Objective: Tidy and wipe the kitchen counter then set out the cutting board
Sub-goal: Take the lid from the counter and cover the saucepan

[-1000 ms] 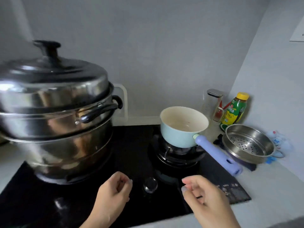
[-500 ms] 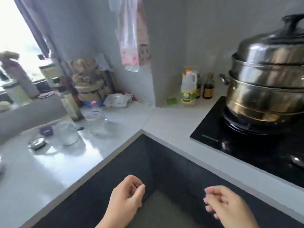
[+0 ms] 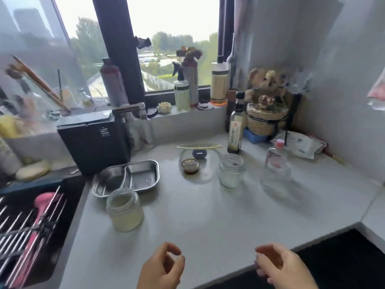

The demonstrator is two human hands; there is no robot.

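**Empty hands hovering at the edge of a cluttered counter**

Nearest the camera, the left hand (image 3: 161,268) is hanging loosely curled, thumb and forefinger nearly touching around nothing, while the right hand (image 3: 281,265) is floating beside it with fingers bent inward, also holding nothing. Both are hovering over the front edge of the pale grey stone counter (image 3: 208,222).

Just beyond the left hand, a squat glass jar of cloudy yellowish contents (image 3: 124,209) is standing upright, touching or just in front of a two-compartment stainless steel tray (image 3: 127,178). To the left, a pink-handled utensil is lying on the metal rack (image 3: 27,222) over the dark sink.

Further back, a small round dish of brown residue (image 3: 190,165) is sitting near an open ribbed glass jar (image 3: 231,173) and a clear bottle with a pink cap (image 3: 277,163). Behind them, a tall dark sauce bottle (image 3: 236,126) is standing beside a woven basket (image 3: 264,122). A black box (image 3: 93,142) is standing against the window ledge, where spray and pump bottles are lining up. No cutting board can be made out.
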